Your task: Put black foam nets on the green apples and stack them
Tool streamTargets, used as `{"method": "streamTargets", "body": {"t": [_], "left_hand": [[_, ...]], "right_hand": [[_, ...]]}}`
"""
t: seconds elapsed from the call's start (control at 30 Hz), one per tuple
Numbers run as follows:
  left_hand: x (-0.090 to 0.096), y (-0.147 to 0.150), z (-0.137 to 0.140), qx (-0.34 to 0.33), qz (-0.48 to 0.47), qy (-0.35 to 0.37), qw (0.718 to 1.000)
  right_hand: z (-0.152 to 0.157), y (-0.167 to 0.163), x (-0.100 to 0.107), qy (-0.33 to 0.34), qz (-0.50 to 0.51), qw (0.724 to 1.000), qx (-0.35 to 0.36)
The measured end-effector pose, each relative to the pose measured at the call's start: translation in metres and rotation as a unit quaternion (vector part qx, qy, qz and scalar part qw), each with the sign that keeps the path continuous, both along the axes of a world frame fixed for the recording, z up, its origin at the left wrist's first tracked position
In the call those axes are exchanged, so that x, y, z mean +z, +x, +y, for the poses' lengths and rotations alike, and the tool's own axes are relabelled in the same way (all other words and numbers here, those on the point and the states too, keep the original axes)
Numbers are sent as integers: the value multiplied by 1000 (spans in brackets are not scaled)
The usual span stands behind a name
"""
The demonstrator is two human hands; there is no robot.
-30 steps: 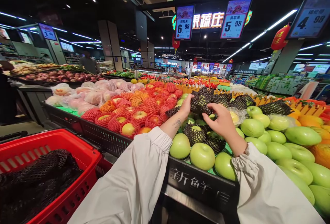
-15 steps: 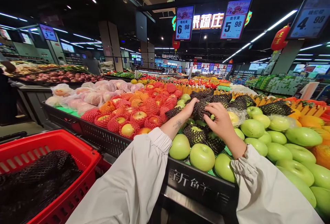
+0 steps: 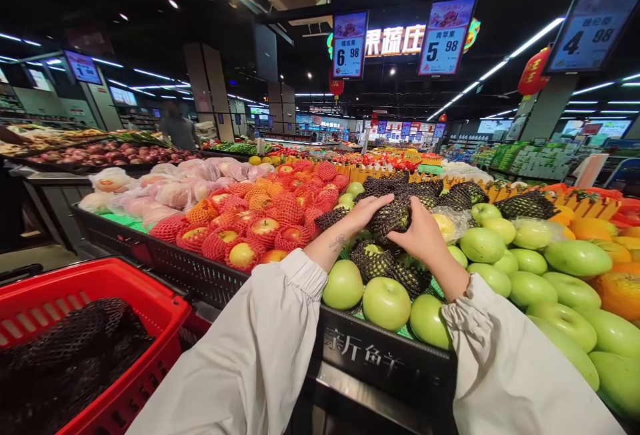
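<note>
A green apple in a black foam net (image 3: 391, 217) is between my two hands, over the heap of green fruit. My left hand (image 3: 366, 213) lies against its left and far side, its fingers partly hidden. My right hand (image 3: 423, 231) grips its right side, with the thumb in front and the fingers closed round it. More netted apples (image 3: 373, 260) lie just below. Bare green apples (image 3: 386, 303) line the front of the black display tray (image 3: 385, 361).
At lower left stands a red shopping basket (image 3: 170, 315) with black netting (image 3: 75, 341) inside. Red-netted apples (image 3: 265, 227) and bagged fruit (image 3: 175, 191) lie left; longer green fruit (image 3: 577, 260) and oranges (image 3: 620, 291) lie right. Price screens (image 3: 447, 35) hang overhead. A person (image 3: 177, 129) stands far left.
My right hand has closed in from the right, its thumb and fingers now round the netted apple. My left hand stays at its other side. The view has shifted slightly.
</note>
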State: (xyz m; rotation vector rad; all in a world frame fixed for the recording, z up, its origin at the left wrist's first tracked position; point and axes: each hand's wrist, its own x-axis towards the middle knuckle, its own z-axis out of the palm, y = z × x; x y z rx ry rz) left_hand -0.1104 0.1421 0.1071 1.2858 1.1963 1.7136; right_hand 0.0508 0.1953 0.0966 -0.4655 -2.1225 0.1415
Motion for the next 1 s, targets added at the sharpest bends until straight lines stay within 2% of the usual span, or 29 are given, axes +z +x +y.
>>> {"method": "streamTargets", "body": {"t": [0.1,0.23,0.33,0.57,0.63,0.8,0.9,1.0], "left_hand": [[0,1,-1,-31,-16,7,999],[9,2,-10,65,12,6,998],[16,1,-17,111,59,51,991],[17,4,-18,44,109,100,988],[17,4,-16,41,97,103,989],[18,-1,-14,138,-30,77,987],[17,-3,-15,129,-21,57,990],[17,-3,-15,139,-12,48,989]], "right_hand": [[-5,0,4,-43,-16,998,-36],[-9,-1,6,-62,5,995,-79],[-8,-2,5,-59,23,995,-73],[1,-4,-2,-47,62,994,-71],[2,-4,-3,-49,67,994,-76],[1,-6,-4,-66,91,992,-65],[1,-5,-5,-72,111,990,-53],[1,-4,-4,-46,147,987,-39]]}}
